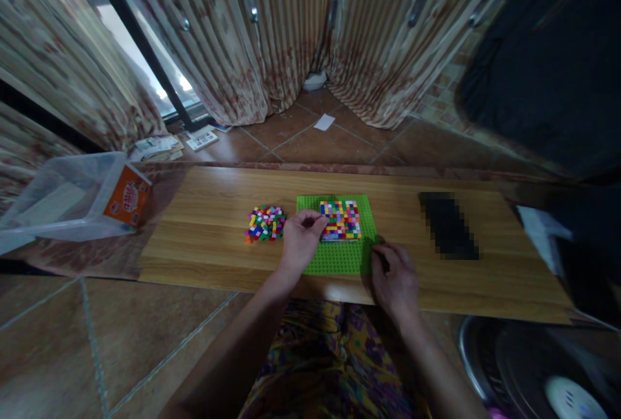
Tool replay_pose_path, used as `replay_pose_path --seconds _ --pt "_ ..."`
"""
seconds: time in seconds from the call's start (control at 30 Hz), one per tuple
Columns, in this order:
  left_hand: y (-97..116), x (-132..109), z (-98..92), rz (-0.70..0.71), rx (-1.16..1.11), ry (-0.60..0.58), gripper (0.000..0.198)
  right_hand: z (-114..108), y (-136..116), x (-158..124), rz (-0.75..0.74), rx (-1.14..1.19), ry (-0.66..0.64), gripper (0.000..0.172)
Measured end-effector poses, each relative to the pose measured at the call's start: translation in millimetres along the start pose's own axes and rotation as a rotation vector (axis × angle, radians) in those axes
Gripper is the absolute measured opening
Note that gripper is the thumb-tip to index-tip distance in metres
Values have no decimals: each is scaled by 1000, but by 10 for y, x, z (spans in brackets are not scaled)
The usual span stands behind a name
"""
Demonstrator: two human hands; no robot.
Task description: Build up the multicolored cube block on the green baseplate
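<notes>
A green studded baseplate lies on the wooden table, carrying a square patch of small multicoloured bricks packed closely together. My left hand reaches over the plate's left side, thumb and fingers pinched at the patch's left edge; whatever is between the fingertips is too small to make out. To the left of that hand sits a loose pile of small coloured bricks. My right hand is closed at the plate's right edge, its curled fingertips touching the rim.
The wooden table is long and narrow. On its right part lies a dark, pixelated flat object. A clear plastic bin with an orange label stands at the left end. Behind are striped curtains and a tiled floor with papers.
</notes>
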State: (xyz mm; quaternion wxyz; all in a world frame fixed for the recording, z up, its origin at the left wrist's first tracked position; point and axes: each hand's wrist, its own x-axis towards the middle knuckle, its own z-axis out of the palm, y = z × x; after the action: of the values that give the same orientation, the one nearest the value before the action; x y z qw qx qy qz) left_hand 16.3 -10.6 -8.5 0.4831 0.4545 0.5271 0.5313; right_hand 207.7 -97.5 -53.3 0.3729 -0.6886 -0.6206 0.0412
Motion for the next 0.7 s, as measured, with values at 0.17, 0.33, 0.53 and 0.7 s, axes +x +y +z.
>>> replay_pose_path --seconds 0.17,0.33,0.53,0.7 --pt "-2 13 2 -14 -21 -3 10 -7 -2 1 3 -2 -9 27" --pt "-23 25 3 4 -14 1 10 4 11 -9 0 -13 -14 27" --pt "-34 50 12 17 10 -6 12 14 22 -14 -23 -22 4 29" --pt "-2 -32 -16 61 102 -12 16 16 33 -29 -55 -39 2 30"
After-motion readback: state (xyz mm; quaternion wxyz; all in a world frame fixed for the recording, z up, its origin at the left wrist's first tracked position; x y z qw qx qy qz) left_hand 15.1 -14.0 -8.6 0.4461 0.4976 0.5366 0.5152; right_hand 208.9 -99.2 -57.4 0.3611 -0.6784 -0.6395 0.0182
